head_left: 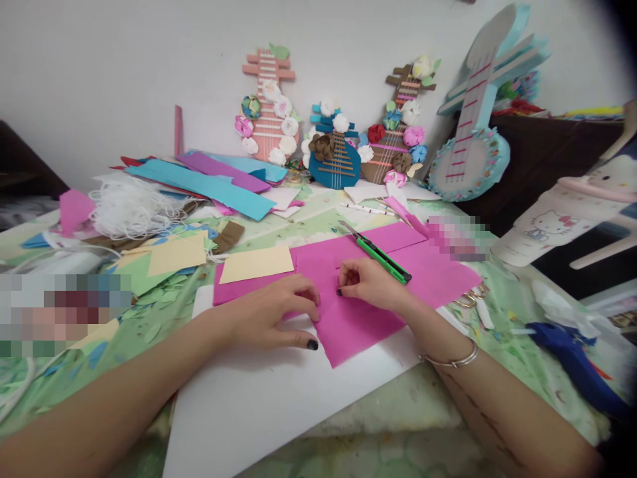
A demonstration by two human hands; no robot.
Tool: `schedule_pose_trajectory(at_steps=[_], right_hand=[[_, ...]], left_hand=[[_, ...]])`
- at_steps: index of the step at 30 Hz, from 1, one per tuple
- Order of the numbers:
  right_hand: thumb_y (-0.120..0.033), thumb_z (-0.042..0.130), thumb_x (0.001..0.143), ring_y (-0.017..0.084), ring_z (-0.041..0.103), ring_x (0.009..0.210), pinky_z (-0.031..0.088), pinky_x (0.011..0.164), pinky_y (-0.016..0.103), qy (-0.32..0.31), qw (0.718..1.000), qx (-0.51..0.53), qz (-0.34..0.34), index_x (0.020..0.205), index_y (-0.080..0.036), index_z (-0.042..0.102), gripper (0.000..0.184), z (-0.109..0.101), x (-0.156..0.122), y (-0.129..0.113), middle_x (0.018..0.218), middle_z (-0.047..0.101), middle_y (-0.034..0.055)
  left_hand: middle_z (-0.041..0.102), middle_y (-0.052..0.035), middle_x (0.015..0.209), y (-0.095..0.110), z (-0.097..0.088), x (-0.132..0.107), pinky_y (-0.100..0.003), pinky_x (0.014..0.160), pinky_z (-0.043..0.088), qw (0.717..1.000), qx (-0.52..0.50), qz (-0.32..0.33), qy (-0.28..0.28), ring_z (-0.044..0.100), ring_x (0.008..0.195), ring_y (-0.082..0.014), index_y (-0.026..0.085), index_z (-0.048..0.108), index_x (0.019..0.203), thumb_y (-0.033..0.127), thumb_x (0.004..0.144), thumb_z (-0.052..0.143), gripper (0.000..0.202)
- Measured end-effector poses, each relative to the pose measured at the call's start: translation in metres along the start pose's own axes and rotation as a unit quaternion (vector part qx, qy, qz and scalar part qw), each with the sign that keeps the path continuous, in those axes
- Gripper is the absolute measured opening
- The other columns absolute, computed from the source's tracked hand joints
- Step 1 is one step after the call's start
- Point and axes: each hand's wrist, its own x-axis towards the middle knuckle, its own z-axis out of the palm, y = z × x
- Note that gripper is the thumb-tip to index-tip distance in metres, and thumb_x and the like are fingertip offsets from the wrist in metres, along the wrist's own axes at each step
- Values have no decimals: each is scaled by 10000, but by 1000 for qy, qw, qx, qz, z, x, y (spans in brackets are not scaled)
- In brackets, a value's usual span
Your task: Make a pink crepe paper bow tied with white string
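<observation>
A large magenta paper sheet lies in front of me on a white board. My left hand rests at the sheet's left part, thumb and fingers apart, with nothing seen between them. Over the middle of the sheet, my right hand has its fingers curled to the thumb in a pinch; what they hold, if anything, I cannot make out. A green utility knife lies on the magenta paper just beyond the right hand. Beyond the left hand is a cream paper rectangle, on top of folded magenta paper.
Paper strips, tangled white string and paper scraps cover the left. Flower-decorated paper instruments lean on the wall. At right are a tumbler, a blue glue gun and scissors handles.
</observation>
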Motion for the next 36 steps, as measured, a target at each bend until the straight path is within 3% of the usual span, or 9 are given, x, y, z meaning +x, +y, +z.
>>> schedule_pose_trajectory(at_steps=[3, 7, 11, 18, 22, 36], right_hand=[[29, 514, 638, 106, 524, 608, 399, 570, 223, 3, 996, -43, -76, 685, -153, 572, 197, 1, -2, -3, 650, 582, -17], [85, 471, 648, 125, 540, 707, 399, 645, 239, -2, 977, -130, -169, 732, -160, 659, 320, 2, -5, -7, 735, 610, 11], [83, 444, 701, 144, 546, 767, 411, 675, 256, -13, 965, -167, -200, 818, -181, 712, 394, 5, -8, -9, 825, 605, 47], [1, 524, 758, 171, 563, 853, 430, 779, 300, -38, 962, -170, -209, 847, -206, 716, 295, 6, -13, -15, 882, 624, 49], [-37, 557, 772, 162, 576, 817, 440, 759, 292, -36, 963, -172, -206, 832, -198, 717, 235, 6, -13, -17, 869, 642, 47], [35, 508, 747, 143, 618, 781, 481, 735, 262, -62, 957, -160, -234, 824, -194, 744, 337, 9, -15, -21, 870, 691, 44]], left_hand=[[588, -72, 1034, -4, 5, 5, -306, 835, 445, 997, -6, -17, 69, 556, 940, -184, 196, 632, 964, 330, 858, 546, 191], [612, -50, 874, -15, 15, 11, -301, 707, 454, 981, 28, -108, 160, 554, 801, -176, 177, 574, 925, 240, 809, 564, 133], [606, -29, 847, -21, 19, 14, -281, 684, 439, 979, 1, -131, 155, 541, 775, -158, 173, 567, 901, 188, 791, 553, 112], [594, -6, 772, -20, 16, 14, -262, 645, 408, 979, -21, -145, 144, 527, 724, -145, 176, 576, 873, 183, 801, 512, 97], [597, -13, 768, -18, 17, 16, -271, 645, 408, 978, 1, -146, 147, 522, 724, -153, 177, 575, 885, 202, 809, 499, 110], [591, -19, 769, -19, 19, 17, -285, 661, 411, 978, 11, -147, 144, 518, 735, -162, 175, 569, 885, 171, 779, 510, 122]])
